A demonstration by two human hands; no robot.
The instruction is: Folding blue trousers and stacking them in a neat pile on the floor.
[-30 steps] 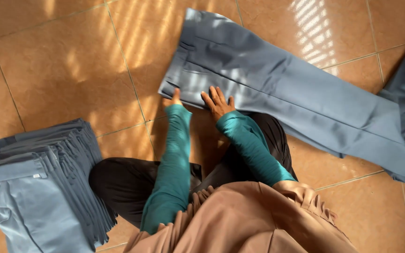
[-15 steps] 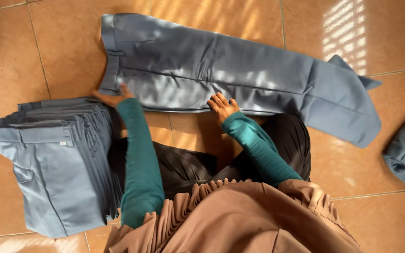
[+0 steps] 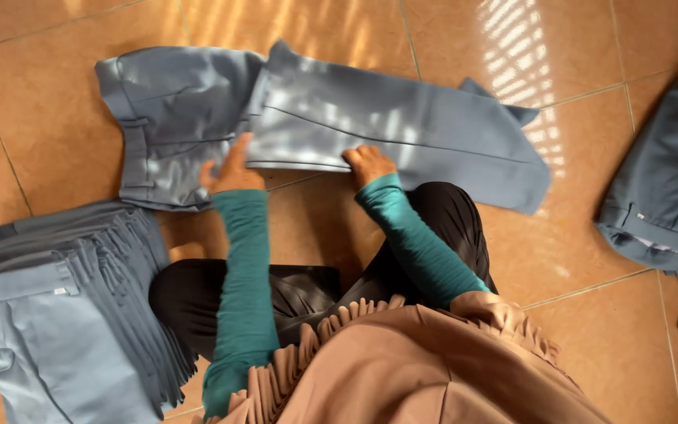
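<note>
— Where's my view coming from?

— I have just the one head camera, looking steeply down over the person's lap onto the tiled floor (image 3: pixel 56 133).

— How close?

— Near, about arm's reach; no second view overlaps it.

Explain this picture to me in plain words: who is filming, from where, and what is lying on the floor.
There is no machine here. A person sitting on a tiled floor wears a camera on the head, so the one view looks down at their own arms in teal sleeves. In front of them lie grey-blue trousers, spread flat with the waist part folded. The left hand rests open on the waist part, and the right hand presses on the near edge of the leg. Neither hand grips anything. A stack of folded trousers sits at the person's left, and more trousers lie at the right.
</note>
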